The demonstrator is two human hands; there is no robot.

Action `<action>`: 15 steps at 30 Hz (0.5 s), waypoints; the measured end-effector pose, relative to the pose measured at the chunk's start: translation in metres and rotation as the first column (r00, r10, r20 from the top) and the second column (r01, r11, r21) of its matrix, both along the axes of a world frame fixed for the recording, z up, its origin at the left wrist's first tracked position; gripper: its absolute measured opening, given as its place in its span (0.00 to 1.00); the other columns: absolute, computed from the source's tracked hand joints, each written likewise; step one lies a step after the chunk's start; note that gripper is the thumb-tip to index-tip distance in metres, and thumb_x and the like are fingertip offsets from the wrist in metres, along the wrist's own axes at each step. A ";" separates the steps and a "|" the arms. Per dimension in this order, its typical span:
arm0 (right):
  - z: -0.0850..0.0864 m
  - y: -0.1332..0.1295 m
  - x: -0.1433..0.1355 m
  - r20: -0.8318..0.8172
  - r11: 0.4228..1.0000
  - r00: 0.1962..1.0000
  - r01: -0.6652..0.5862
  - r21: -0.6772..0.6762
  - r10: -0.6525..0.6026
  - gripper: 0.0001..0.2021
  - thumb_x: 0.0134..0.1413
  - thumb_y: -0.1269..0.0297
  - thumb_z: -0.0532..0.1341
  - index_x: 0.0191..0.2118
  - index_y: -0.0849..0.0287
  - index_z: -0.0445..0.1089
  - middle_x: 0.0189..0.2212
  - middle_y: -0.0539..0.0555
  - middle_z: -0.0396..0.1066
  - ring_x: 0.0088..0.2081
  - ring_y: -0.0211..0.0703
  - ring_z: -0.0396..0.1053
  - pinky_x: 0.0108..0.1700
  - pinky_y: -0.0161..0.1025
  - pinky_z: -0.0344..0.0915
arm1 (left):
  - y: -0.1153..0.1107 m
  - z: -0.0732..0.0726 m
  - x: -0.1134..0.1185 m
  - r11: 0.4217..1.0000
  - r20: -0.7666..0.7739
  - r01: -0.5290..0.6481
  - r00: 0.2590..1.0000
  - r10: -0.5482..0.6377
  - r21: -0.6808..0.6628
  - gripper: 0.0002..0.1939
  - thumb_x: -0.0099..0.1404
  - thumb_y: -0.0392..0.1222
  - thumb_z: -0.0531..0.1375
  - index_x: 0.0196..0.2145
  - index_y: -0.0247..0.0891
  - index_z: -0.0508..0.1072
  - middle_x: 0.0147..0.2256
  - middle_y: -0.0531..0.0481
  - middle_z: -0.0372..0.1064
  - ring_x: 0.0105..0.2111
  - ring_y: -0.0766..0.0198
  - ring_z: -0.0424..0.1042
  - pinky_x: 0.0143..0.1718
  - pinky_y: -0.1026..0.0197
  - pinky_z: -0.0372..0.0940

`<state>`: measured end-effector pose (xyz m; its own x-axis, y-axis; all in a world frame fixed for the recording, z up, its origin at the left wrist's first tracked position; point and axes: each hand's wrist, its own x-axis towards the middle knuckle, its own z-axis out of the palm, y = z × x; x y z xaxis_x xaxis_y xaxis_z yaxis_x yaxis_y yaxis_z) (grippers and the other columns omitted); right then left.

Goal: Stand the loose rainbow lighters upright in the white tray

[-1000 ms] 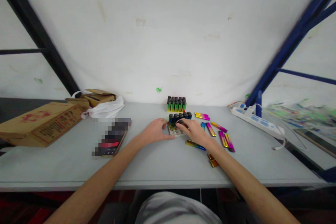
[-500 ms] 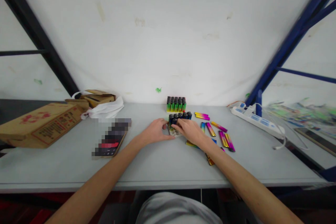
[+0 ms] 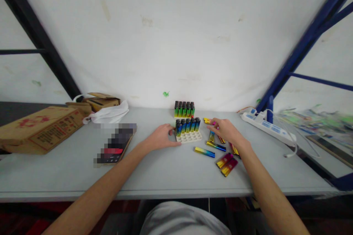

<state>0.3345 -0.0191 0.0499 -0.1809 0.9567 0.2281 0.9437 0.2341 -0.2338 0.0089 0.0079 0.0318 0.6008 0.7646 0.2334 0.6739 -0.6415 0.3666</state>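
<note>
My left hand (image 3: 161, 137) rests at the left end of a white holed tray (image 3: 190, 138), thumb at its front corner and fingers behind, gripping that end. Blue-and-yellow lighters with black tops (image 3: 188, 125) stand upright in the tray's back part; the front holes hold nothing. Over the loose lighters on the right hovers my right hand (image 3: 224, 131), its thumb and fingertips apart. Just beside those fingertips lie yellow-and-pink lighters (image 3: 206, 120), partly covered. Blue-and-yellow lighters (image 3: 204, 152) and magenta-and-gold lighters (image 3: 226, 164) are scattered below the hand.
Behind the tray stands a block of green lighters (image 3: 184, 109) against the wall. A phone (image 3: 118, 145), partly pixelated, lies left. Farther left are a cardboard box (image 3: 44, 128) and a white plastic bag (image 3: 110, 114). A power strip (image 3: 268, 126) sits at the right.
My right hand has left the tray and moved right over the loose lighters, uncovering the tray's front holes. My left hand stays at the tray. The view has shifted slightly.
</note>
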 end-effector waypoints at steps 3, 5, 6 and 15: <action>-0.007 -0.004 -0.011 0.114 0.990 0.987 0.124 -0.063 -0.116 0.21 0.59 0.45 0.61 0.48 0.58 0.73 0.36 0.61 0.77 0.36 0.51 0.74 0.35 0.40 0.62 | 0.000 0.001 -0.001 1.000 -0.002 -0.005 1.000 0.005 -0.003 0.29 0.51 0.66 0.65 0.36 0.36 0.75 0.33 0.48 0.71 0.33 0.57 0.69 0.37 0.57 0.62; -0.012 -0.005 -0.019 0.155 0.980 0.972 0.189 -0.056 -0.179 0.23 0.58 0.44 0.61 0.49 0.58 0.72 0.37 0.62 0.77 0.37 0.53 0.74 0.35 0.40 0.62 | 0.000 0.000 -0.001 1.000 -0.004 -0.004 1.000 0.004 -0.001 0.29 0.51 0.66 0.65 0.36 0.36 0.75 0.33 0.48 0.71 0.33 0.56 0.69 0.38 0.57 0.63; -0.015 -0.005 -0.022 0.156 0.977 0.968 0.208 -0.045 -0.199 0.22 0.59 0.46 0.61 0.50 0.57 0.71 0.38 0.62 0.76 0.38 0.53 0.74 0.35 0.40 0.62 | 0.001 0.000 -0.001 1.000 -0.006 -0.003 1.000 0.003 0.001 0.29 0.51 0.66 0.65 0.36 0.36 0.75 0.33 0.48 0.71 0.34 0.56 0.69 0.38 0.57 0.63; -0.015 0.003 -0.032 -0.073 0.991 0.994 -0.075 0.115 0.083 0.11 0.66 0.60 0.54 0.41 0.61 0.71 0.40 0.61 0.71 0.42 0.48 0.69 0.47 0.42 0.62 | 0.000 0.002 -0.001 1.000 -0.013 0.012 1.000 -0.012 0.006 0.28 0.52 0.66 0.65 0.35 0.37 0.74 0.33 0.47 0.70 0.34 0.55 0.70 0.37 0.57 0.63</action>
<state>0.3023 -0.0158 0.0354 -0.2324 0.9076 0.3496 0.9013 0.3361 -0.2735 0.0080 0.0079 0.0333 0.6129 0.7560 0.2297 0.6709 -0.6515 0.3541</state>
